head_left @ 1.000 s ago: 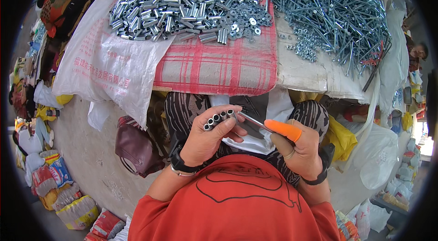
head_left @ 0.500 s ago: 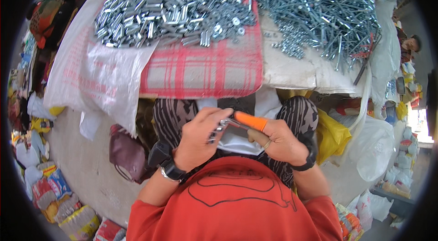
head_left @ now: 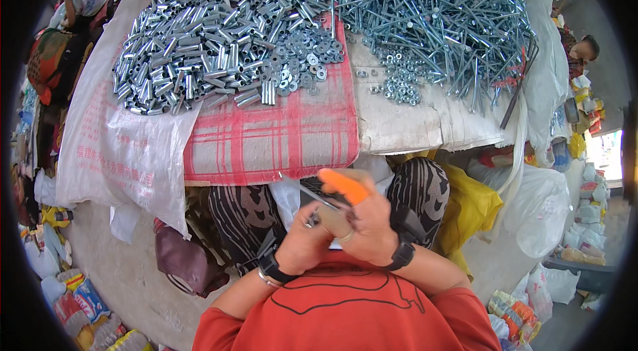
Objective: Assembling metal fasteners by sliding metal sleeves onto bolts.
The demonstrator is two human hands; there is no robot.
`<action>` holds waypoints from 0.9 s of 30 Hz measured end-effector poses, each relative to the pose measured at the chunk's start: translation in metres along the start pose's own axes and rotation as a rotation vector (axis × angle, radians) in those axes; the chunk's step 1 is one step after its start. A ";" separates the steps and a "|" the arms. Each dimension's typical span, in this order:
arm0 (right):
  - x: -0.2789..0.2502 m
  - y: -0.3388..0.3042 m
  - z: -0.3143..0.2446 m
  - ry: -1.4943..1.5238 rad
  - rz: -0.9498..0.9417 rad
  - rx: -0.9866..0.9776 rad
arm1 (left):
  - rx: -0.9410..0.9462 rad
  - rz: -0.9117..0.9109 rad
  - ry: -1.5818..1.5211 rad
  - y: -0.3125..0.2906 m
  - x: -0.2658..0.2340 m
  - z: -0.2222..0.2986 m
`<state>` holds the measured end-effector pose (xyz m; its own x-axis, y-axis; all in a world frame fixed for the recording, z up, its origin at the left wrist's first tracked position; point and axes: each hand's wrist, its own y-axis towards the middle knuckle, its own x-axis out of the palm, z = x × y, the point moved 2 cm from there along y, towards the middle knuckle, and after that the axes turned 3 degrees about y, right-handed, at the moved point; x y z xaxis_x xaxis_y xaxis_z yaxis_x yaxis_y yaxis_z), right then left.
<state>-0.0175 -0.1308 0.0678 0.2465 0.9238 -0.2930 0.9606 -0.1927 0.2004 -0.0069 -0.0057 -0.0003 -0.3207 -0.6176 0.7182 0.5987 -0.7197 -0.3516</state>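
Observation:
My left hand [head_left: 304,243] is curled in front of my lap, closed around small shiny metal parts [head_left: 312,219] whose kind is partly hidden by the fingers. Close against it, my right hand [head_left: 369,226] pinches a long thin bolt [head_left: 302,186], which slants up and to the left out of the grip. An orange finger cover [head_left: 344,185] sits on the right index finger and a tan cover [head_left: 334,221] on the thumb. The fingertips are smeared by motion.
Ahead lie heaps of metal sleeves [head_left: 219,62], flat washers [head_left: 292,62], nuts [head_left: 401,79] and long bolts [head_left: 438,12]. They rest on a red-checked cloth [head_left: 266,145] and pale board [head_left: 399,128]. A maroon bag [head_left: 183,258] and yellow plastic bag [head_left: 468,201] flank my knees.
The hands have drawn nearer each other and lower toward my body. The bolt now points up and left beyond the left hand. The view has shifted, showing more of the piles.

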 end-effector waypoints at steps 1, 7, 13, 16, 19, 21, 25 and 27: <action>0.001 0.004 0.001 -0.002 -0.001 0.002 | -0.001 -0.001 -0.002 0.003 -0.002 0.000; -0.030 0.072 0.043 -0.226 0.042 -0.148 | -0.063 0.076 0.105 0.008 -0.009 0.026; -0.075 0.172 0.086 -0.715 0.045 -0.112 | -0.104 0.073 0.102 0.004 -0.010 0.022; -0.071 0.178 0.095 -0.752 0.020 -0.087 | -0.099 0.133 0.185 -0.002 -0.010 0.034; -0.068 0.171 0.088 -0.959 0.070 -0.246 | -0.029 0.221 0.370 -0.015 -0.020 0.049; -0.055 0.160 0.075 -0.698 0.069 -0.128 | 0.062 0.297 0.442 -0.020 -0.029 0.056; -0.014 0.149 0.068 -0.365 -0.047 -0.091 | -0.008 0.308 0.270 -0.017 -0.035 0.050; 0.006 0.151 0.068 -0.452 -0.067 -0.099 | -0.018 0.310 0.279 -0.012 -0.034 0.044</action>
<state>0.1373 -0.1773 0.0326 0.2364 0.6918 -0.6823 0.9648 -0.0841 0.2491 0.0285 0.0378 0.0062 -0.3153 -0.8666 0.3868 0.6864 -0.4897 -0.5376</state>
